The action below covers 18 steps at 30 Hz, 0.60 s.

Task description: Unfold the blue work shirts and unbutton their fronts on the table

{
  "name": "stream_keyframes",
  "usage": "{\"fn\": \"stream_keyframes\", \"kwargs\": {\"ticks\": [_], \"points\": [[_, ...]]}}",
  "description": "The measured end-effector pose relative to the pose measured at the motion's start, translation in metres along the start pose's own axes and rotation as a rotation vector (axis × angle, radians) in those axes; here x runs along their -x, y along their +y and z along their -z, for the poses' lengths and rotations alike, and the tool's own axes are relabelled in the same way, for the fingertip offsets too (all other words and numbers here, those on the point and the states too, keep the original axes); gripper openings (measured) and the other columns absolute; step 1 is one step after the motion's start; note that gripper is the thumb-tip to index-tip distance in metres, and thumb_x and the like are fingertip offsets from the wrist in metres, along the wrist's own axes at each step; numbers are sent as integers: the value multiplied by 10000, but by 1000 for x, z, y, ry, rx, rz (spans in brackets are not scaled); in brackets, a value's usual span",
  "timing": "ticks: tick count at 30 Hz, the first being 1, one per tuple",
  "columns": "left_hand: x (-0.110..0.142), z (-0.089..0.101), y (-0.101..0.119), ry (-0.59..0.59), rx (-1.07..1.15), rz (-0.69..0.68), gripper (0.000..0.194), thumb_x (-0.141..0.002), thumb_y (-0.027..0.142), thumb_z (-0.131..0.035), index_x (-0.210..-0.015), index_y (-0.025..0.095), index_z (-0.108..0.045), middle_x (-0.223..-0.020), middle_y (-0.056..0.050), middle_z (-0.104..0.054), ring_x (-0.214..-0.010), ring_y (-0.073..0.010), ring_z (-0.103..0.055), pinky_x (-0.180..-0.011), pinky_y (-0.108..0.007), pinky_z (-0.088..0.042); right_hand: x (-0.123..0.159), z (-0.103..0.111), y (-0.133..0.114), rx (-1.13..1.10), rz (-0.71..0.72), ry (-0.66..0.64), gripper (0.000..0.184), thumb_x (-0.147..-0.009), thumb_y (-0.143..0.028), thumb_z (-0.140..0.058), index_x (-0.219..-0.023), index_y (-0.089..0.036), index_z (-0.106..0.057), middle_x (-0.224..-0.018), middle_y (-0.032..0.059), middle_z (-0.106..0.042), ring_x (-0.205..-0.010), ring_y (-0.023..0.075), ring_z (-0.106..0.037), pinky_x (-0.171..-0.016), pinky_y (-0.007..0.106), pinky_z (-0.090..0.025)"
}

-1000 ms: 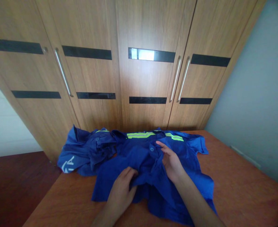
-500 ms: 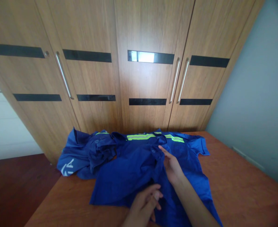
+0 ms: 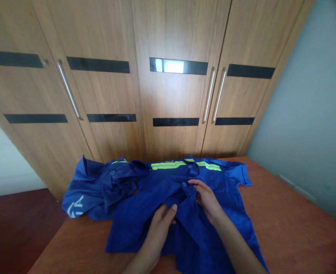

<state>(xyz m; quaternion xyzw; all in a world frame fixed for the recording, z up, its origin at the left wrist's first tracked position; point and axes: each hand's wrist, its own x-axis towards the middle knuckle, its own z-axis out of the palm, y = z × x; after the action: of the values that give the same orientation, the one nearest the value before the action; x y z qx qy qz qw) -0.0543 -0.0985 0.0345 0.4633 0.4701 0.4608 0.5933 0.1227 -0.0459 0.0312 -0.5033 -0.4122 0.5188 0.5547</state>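
Note:
A blue short-sleeved work shirt [image 3: 225,205] with yellow-green and silver reflective bands lies spread out, its front partly buttoned. My right hand [image 3: 207,199] pinches the front edge of the shirt beside a blue button [image 3: 184,184], fingers bent around the cloth. Below and to the left, my left hand [image 3: 158,228] reaches in under the raised front panel. Its thumb stands apart from the fingers, and the fingertips are partly hidden by the fabric. Another blue garment [image 3: 99,188], crumpled and with white lettering, lies against the shirt's left side.
The clothes lie on a reddish-brown wooden surface [image 3: 287,224]. Right behind it rises a wooden wardrobe [image 3: 173,95] with black strips and metal handles [image 3: 209,95]. A pale wall [image 3: 307,114] stands at the right, and dark red floor [image 3: 16,224] shows at the lower left.
My left hand has moved up and left, in under the shirt's front panel. My right hand has closed from a looser pose onto the edge by the button. The view has shifted slightly.

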Motion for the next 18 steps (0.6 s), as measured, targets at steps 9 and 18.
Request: {"fn": "stream_keyframes", "kwargs": {"ticks": [9, 18], "points": [[0, 8, -11, 48, 395, 221, 237, -703, 305, -760, -714, 156, -575, -754, -47, -711, -721, -152, -665, -682, -252, -496, 52, -8, -6, 889, 593, 333, 246, -907, -276, -414, -1079, -205, -575, -967, 72, -636, -904, 204, -610, -801, 329, -486], [7, 6, -1, 55, 539, 221, 280, -688, 319, -790, -621, 139, -587, -576, 3, -614, -575, -134, -620, -626, -277, -525, 90, -34, 20, 1024, 751, 89, 300, -861, -278, -548, -1159, -248, -559, -1130, 90, -598, -1050, 247, -579, -882, 383, -513]]}}
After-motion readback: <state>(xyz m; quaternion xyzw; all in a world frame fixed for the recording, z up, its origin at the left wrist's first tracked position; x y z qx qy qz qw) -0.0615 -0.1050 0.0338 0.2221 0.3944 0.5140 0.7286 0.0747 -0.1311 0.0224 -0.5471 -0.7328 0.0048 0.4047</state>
